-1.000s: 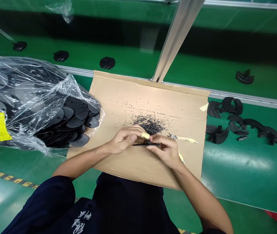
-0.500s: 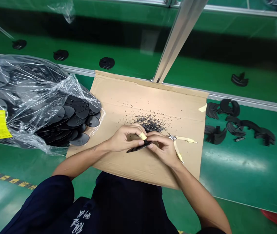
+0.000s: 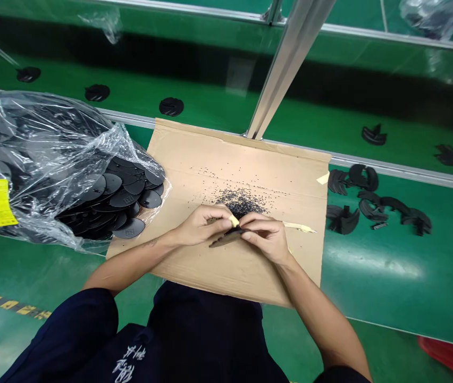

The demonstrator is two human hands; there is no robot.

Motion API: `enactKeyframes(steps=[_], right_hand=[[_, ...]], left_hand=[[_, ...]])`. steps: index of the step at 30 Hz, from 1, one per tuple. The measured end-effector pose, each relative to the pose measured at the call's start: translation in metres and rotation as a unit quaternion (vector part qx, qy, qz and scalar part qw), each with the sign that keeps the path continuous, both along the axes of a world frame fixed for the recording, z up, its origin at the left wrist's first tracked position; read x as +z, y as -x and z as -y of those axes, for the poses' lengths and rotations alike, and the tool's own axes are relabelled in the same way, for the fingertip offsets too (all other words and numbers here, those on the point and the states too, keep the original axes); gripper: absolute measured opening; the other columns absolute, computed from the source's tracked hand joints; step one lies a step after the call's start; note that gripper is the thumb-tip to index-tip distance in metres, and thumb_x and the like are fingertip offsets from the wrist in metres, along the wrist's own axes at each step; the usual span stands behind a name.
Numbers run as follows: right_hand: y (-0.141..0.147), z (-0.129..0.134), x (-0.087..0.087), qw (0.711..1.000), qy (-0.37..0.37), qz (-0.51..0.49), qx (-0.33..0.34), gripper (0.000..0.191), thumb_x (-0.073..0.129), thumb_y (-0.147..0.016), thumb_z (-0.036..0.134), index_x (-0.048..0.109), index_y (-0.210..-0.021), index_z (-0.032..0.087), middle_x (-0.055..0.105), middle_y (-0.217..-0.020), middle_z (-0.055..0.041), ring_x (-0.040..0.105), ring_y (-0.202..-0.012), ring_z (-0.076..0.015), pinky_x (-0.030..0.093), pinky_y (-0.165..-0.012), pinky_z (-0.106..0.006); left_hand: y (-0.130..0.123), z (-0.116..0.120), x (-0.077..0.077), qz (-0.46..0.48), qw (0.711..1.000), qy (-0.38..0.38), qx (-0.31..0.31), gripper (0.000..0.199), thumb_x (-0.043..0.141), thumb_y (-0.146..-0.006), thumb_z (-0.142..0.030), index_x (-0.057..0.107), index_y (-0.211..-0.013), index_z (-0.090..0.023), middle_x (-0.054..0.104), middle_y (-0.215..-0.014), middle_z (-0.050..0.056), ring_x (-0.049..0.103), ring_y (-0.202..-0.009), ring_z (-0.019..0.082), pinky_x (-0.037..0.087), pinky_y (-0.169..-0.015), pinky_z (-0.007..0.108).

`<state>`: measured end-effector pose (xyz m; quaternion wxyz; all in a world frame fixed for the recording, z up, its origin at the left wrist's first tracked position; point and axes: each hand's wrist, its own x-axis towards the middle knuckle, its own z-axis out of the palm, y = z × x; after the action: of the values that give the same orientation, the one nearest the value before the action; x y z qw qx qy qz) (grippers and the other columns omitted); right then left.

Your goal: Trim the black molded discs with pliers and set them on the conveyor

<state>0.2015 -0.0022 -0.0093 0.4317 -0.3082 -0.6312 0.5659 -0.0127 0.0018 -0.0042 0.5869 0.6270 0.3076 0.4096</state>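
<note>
Disc (image 3: 225, 240) tilted above cardboard (image 3: 210, 271), between the two hands. Left hand (image 3: 202, 226): thumb and taped finger pinched at disc's raised part. Right hand (image 3: 269, 237): fingers closed on disc's edge.

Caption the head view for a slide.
Left hand and right hand hold a black disc over cardboard, a bag of discs at left.

Pliers (image 3: 299, 227) partly behind right hand (image 3: 268, 238), bag (image 3: 57, 159) cut off at left
</note>
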Motion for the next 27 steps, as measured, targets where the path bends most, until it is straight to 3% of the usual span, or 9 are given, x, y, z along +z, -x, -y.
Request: enactKeyframes(steps=[3, 7, 11, 14, 16, 18, 20, 23, 27], right_hand=[[0.005, 0.005, 0.004, 0.989, -0.044, 0.072, -0.120, 0.020, 0.071, -0.092, 0.037, 0.074, -0.080, 0.022, 0.072, -0.088, -0.0047, 0.068, -0.080, -0.0167, 0.057, -0.073, -0.033], [-0.011, 0.010, 0.018, 0.958, -0.133, 0.235, -0.091, 0.024, 0.065, -0.095, 0.042, 0.073, -0.110, 0.025, 0.071, -0.113, -0.0086, 0.068, -0.104, -0.0236, 0.059, -0.091, -0.043], [-0.055, 0.021, 0.030, 0.858, -0.202, 0.464, -0.085, 0.051, 0.061, -0.095, 0.051, 0.057, -0.140, 0.026, 0.055, -0.144, -0.0149, 0.051, -0.135, -0.0348, 0.049, -0.107, -0.058], [-0.086, 0.033, 0.027, 0.790, -0.184, 0.576, -0.101, 0.065, 0.062, -0.094, 0.051, 0.047, -0.148, 0.019, 0.053, -0.143, -0.0207, 0.049, -0.135, -0.0398, 0.050, -0.104, -0.060], [-0.099, 0.039, 0.022, 0.770, -0.168, 0.606, -0.104, 0.064, 0.062, -0.094, 0.047, 0.047, -0.148, 0.016, 0.057, -0.135, -0.0216, 0.054, -0.128, -0.0399, 0.052, -0.099, -0.058], [-0.105, 0.039, 0.018, 0.774, -0.162, 0.602, -0.115, 0.056, 0.060, -0.094, 0.044, 0.053, -0.142, 0.017, 0.061, -0.127, -0.0199, 0.060, -0.118, -0.0373, 0.055, -0.093, -0.053], [-0.105, 0.033, 0.018, 0.797, -0.164, 0.564, -0.140, 0.048, 0.058, -0.095, 0.043, 0.058, -0.136, 0.019, 0.063, -0.122, -0.0175, 0.064, -0.109, -0.0332, 0.057, -0.088, -0.048], [-0.095, 0.016, 0.021, 0.863, -0.164, 0.450, -0.162, 0.039, 0.055, -0.097, 0.041, 0.061, -0.131, 0.022, 0.066, -0.119, -0.0135, 0.067, -0.103, -0.0277, 0.058, -0.087, -0.042], [-0.065, -0.007, 0.025, 0.943, -0.106, 0.299, -0.105, 0.035, 0.044, -0.103, 0.039, 0.059, -0.129, 0.021, 0.071, -0.112, -0.0103, 0.069, -0.093, -0.0226, 0.057, -0.081, -0.037]], left_hand=[[-0.004, 0.001, -0.005, 0.015, 0.999, 0.040, 0.031, 0.059, 0.057, -0.089, -0.070, 0.075, -0.103, -0.016, 0.074, -0.097, 0.010, 0.070, -0.093, 0.021, 0.055, -0.083, 0.032], [-0.008, 0.002, -0.010, -0.022, 0.994, 0.071, 0.079, 0.044, 0.079, -0.079, -0.055, 0.075, -0.100, -0.016, 0.076, -0.096, 0.008, 0.071, -0.090, 0.020, 0.056, -0.081, 0.029], [-0.006, 0.002, -0.012, -0.014, 0.986, 0.091, 0.141, 0.038, 0.082, -0.078, -0.049, 0.077, -0.096, -0.017, 0.078, -0.094, 0.006, 0.073, -0.086, 0.018, 0.058, -0.079, 0.027], [-0.005, 0.001, -0.012, -0.004, 0.982, 0.100, 0.161, 0.038, 0.083, -0.077, -0.049, 0.076, -0.095, -0.016, 0.079, -0.091, 0.006, 0.073, -0.082, 0.018, 0.059, -0.074, 0.027], [-0.005, 0.001, -0.012, -0.003, 0.982, 0.098, 0.159, 0.039, 0.082, -0.077, -0.049, 0.076, -0.097, -0.016, 0.079, -0.094, 0.006, 0.074, -0.085, 0.019, 0.060, -0.076, 0.028], [-0.005, 0.000, -0.012, -0.004, 0.984, 0.087, 0.157, 0.038, 0.081, -0.079, -0.048, 0.076, -0.100, -0.016, 0.079, -0.098, 0.007, 0.074, -0.088, 0.019, 0.060, -0.079, 0.028], [-0.006, 0.000, -0.012, -0.005, 0.985, 0.068, 0.160, 0.037, 0.080, -0.081, -0.047, 0.076, -0.101, -0.016, 0.079, -0.099, 0.008, 0.073, -0.091, 0.019, 0.059, -0.081, 0.028], [-0.006, -0.003, -0.014, -0.010, 0.987, 0.028, 0.156, 0.034, 0.080, -0.082, -0.046, 0.077, -0.098, -0.016, 0.078, -0.097, 0.008, 0.072, -0.090, 0.018, 0.058, -0.082, 0.029], [-0.004, -0.009, -0.016, -0.010, 0.990, -0.027, 0.136, 0.030, 0.082, -0.081, -0.042, 0.078, -0.098, -0.017, 0.075, -0.091, 0.008, 0.069, -0.087, 0.018, 0.056, -0.080, 0.030]])
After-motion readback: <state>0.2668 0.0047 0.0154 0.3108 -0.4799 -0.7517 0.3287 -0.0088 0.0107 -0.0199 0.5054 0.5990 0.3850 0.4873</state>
